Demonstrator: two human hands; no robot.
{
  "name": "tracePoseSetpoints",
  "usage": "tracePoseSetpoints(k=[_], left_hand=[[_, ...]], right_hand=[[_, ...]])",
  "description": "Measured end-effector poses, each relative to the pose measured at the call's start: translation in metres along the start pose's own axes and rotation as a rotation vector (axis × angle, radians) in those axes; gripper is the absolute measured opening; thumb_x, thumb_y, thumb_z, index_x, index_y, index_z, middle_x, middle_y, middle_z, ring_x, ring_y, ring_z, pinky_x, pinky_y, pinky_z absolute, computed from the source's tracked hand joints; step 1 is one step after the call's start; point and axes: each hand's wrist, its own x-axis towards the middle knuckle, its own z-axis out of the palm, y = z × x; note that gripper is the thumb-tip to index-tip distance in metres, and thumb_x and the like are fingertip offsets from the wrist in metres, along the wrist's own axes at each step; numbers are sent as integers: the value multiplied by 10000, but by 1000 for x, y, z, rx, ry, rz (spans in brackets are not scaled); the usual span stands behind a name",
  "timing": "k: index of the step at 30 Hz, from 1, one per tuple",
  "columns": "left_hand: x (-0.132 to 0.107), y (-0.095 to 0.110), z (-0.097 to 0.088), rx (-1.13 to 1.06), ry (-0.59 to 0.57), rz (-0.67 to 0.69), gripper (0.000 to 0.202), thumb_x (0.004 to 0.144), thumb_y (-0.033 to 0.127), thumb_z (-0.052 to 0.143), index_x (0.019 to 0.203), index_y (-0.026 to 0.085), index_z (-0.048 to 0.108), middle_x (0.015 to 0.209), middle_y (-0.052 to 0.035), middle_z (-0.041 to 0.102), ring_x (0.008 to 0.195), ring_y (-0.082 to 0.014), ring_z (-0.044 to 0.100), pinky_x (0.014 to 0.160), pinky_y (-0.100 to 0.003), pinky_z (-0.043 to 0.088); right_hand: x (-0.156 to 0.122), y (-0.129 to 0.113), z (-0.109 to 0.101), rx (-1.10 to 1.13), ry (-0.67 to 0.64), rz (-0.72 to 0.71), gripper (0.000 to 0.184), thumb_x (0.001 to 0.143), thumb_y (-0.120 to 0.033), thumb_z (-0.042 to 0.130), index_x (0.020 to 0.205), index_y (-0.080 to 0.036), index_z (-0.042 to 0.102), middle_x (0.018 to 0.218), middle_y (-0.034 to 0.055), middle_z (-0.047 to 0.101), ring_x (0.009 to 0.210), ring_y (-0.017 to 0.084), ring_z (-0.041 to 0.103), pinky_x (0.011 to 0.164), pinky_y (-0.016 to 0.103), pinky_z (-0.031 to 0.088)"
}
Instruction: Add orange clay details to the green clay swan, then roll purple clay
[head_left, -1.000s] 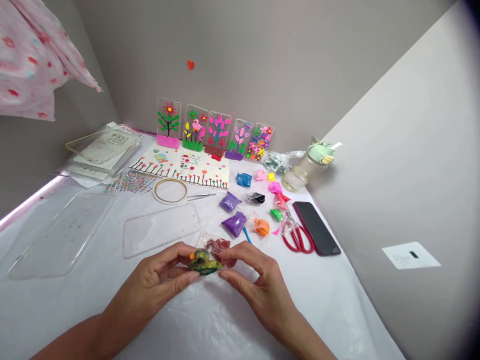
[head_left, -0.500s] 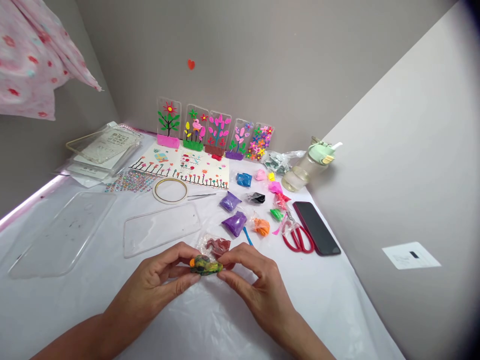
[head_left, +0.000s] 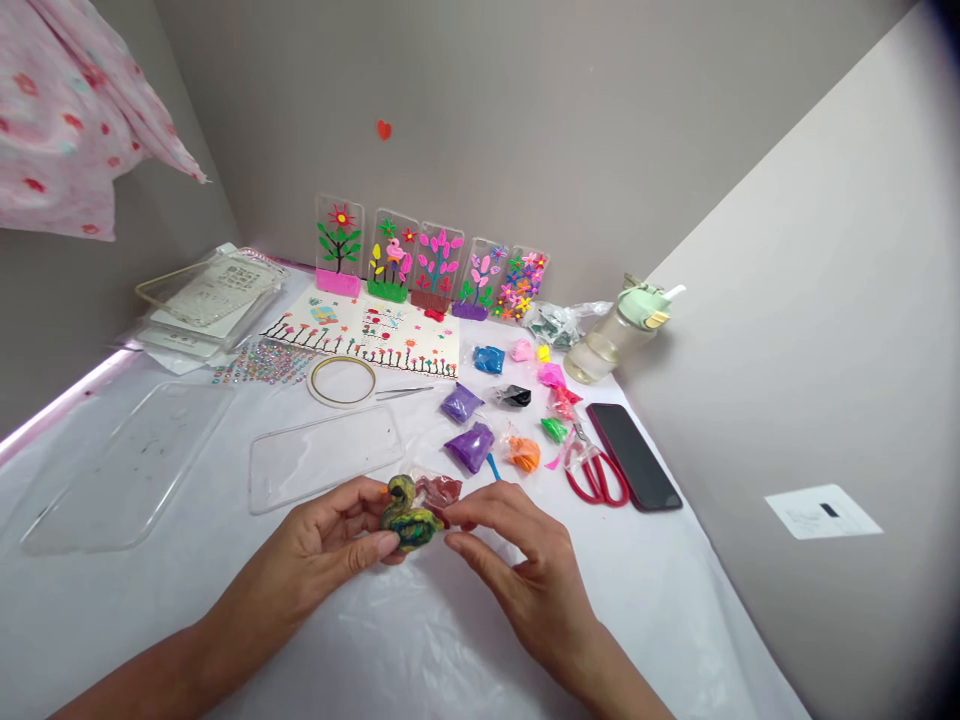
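My left hand [head_left: 330, 555] pinches a small clay figure [head_left: 407, 515], a duck or swan shape in mixed green, yellow and dark colours, held upright just above the white table cover [head_left: 420, 650]. My right hand [head_left: 525, 570] is beside it on the right, thumb and forefinger pinched together at the figure's tail end. Right behind the figure lies a small bag of dark red clay [head_left: 437, 489].
A clear phone case [head_left: 322, 455] lies just beyond my hands, a larger clear case [head_left: 127, 465] at left. Bags of coloured clay [head_left: 469, 445], red scissors [head_left: 592, 475], a dark phone [head_left: 634, 455], a bottle [head_left: 615, 335], a tape ring [head_left: 341, 380] and decorated cases [head_left: 435, 265] lie farther back.
The clay figure has been turned from lying flat to upright, its curved neck now pointing up. Both hands stayed in place, fingers shifting slightly.
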Motion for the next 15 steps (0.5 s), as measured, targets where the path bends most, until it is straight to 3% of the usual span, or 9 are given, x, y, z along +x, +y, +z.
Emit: tracePoseSetpoints(k=[10,15], left_hand=[[-2,-1,0,-84,-56,-49,229,896,325,682,1097,248,605,1123,-24,668,979,-167,630,850,-270,535],[-3,6,3,-84,-43,-87,239,890,339,689,1098,241,625,991,-8,660,917,-144,622,817,-234,525]], right_hand=[[-2,-1,3,-132,12,-157,143,912,-116,628,1015,-203,678,904,49,697,827,165,625,742,305,490],[-1,1,2,-189,-15,-193,180,905,-112,640,1062,-199,657,937,54,694,828,163,604,754,317,476]])
